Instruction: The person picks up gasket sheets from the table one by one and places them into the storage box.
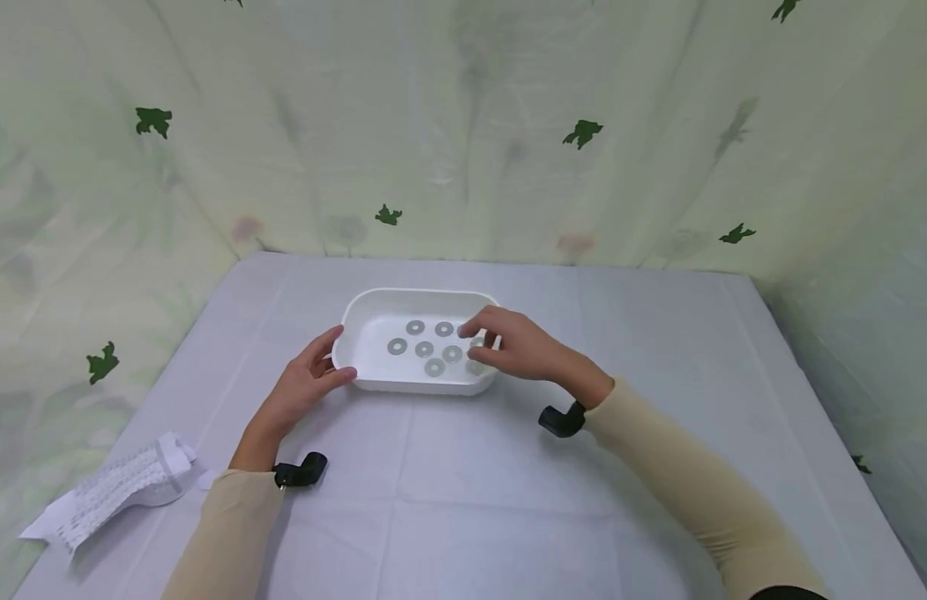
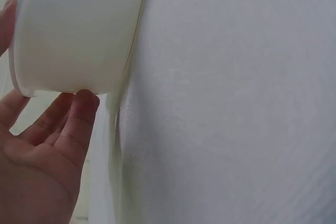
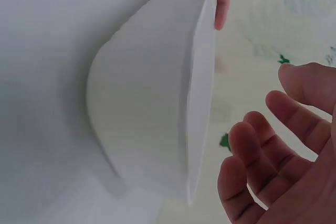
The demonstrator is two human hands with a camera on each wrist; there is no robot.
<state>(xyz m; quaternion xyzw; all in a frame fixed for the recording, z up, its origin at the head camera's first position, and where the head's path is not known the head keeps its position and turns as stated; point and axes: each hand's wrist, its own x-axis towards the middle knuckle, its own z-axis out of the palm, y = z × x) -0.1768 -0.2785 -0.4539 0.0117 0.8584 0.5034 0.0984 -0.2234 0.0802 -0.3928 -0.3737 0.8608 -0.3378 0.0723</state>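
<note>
A white plastic tub (image 1: 373,367) with rounded corners stands on the table, several flat grey washers (image 1: 424,349) lying spread over its floor. My left hand (image 1: 304,382) grips the tub's left end, thumb at the near corner and fingers along the side; the left wrist view shows the fingertips (image 2: 85,100) against its outer wall. Over the tub's right end hovers my right hand (image 1: 518,343), partly covering some washers. Its fingers are loosely bent, with the thumb apart from them, and nothing shows between them in the right wrist view, where the hand (image 3: 289,156) is beside the rim.
A crumpled white printed packet or paper (image 1: 126,492) lies at the table's left edge. White cloth covers the table (image 1: 493,492). Pale curtains (image 1: 463,125) with green leaf shapes hang behind it and at both sides.
</note>
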